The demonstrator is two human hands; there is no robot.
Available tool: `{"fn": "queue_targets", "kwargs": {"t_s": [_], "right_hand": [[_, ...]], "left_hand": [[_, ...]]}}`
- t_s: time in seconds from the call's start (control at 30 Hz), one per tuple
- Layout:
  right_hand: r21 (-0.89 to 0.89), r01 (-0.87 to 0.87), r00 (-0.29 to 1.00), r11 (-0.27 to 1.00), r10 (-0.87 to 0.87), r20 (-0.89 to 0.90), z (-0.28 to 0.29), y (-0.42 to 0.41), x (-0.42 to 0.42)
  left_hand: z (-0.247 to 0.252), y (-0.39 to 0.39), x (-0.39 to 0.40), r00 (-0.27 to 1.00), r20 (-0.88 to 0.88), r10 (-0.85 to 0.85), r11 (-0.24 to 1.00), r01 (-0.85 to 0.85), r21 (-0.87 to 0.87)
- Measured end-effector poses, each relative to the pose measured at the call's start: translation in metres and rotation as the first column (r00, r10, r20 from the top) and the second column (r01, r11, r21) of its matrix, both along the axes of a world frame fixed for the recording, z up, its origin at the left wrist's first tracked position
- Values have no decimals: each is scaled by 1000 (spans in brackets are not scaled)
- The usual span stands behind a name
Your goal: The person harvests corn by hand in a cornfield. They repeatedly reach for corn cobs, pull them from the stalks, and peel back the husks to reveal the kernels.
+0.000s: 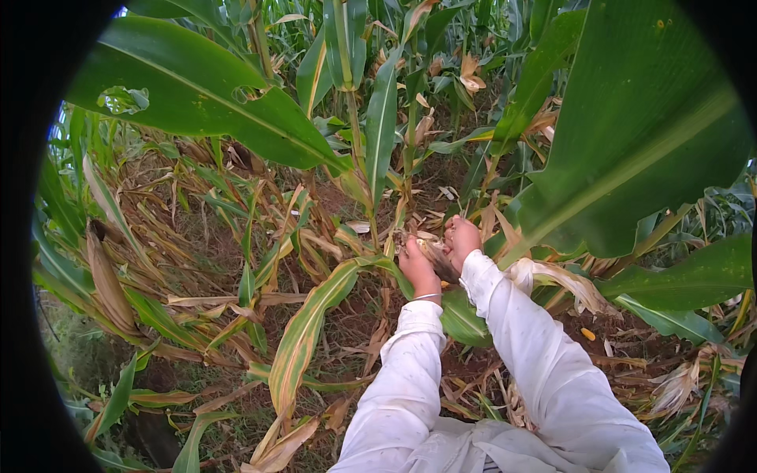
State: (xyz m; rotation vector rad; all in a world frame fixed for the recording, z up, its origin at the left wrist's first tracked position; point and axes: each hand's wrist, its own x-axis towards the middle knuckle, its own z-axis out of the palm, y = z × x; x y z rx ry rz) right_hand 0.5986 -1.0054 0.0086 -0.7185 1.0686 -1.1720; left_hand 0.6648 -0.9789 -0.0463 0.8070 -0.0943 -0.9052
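Observation:
Between my hands is a maize ear in dry, brownish husk, with a little pale yellow showing near its upper end. My left hand is closed around the ear's left side; a thin bangle circles that wrist. Close on the right, my right hand has its fingers curled at the husk, pinching it, though the fingertips are partly hidden. A green maize leaf passes beneath my forearms. Both arms wear loose white sleeves.
Upright maize stalks stand just ahead. Broad green leaves reach in from the right and upper left. A dry-husked ear hangs at left, and opened empty husks at right. A yellow cob piece lies on reddish soil among dry leaves.

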Motion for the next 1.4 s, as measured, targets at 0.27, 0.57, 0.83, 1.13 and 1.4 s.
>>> {"fn": "queue_targets", "kwargs": {"t_s": [0.27,0.57,0.83,1.13,1.4], "right_hand": [[486,-674,-424,557,248,-871,7,84,-24],[470,-736,-474,488,125,-872,9,70,-46],[356,-771,-379,529,69,-923,14,52,-39],[265,-867,-313,423,-48,-948,5,79,-33],[375,-829,-397,415,36,-917,7,90,-43]], "left_hand": [[-77,-33,34,908,-419,-12,999,28,31],[-175,14,33,844,-427,-323,928,372,35],[-197,72,-38,678,-735,-4,991,102,89],[-196,85,-23,547,-836,39,859,409,307],[-189,102,-3,816,-558,155,987,-99,129]]}}
